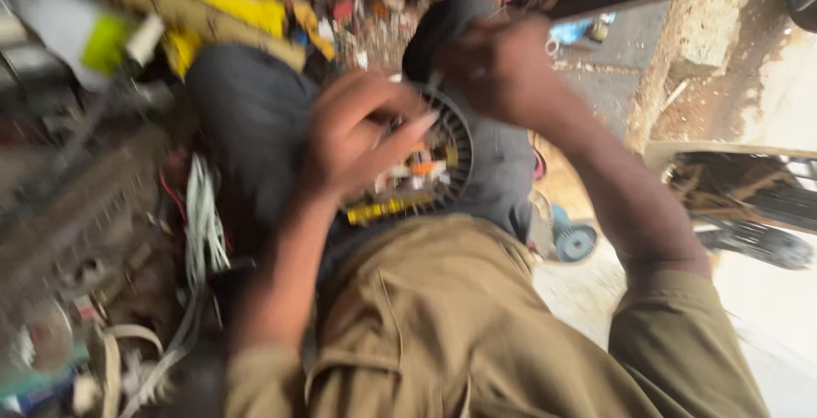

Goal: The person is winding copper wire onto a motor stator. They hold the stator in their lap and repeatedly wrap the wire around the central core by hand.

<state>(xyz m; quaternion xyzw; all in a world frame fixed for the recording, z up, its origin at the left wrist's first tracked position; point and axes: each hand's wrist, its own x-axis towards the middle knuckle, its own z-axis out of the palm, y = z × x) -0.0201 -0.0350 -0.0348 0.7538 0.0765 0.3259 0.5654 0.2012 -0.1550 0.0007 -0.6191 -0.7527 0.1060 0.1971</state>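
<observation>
The picture is blurred by motion. A round dark motor part with a finned rim (455, 158) and coloured wires inside rests on my lap, against grey trousers. My left hand (353, 133) lies over its left side, fingers curled onto the rim and the wiring. My right hand (498, 69) is closed at the part's upper edge, and whether it pinches a wire or a tool is too blurred to tell. Yellow pieces (383, 209) show at the part's lower edge. My khaki shirt (442, 333) fills the lower middle.
A heap of scrap, white cables (204, 222) and loose parts lies on the left. Yellow and green items (242, 9) sit at the top left. A small blue round device (574, 239) lies on the ground at the right, beside a dark machine (749, 205).
</observation>
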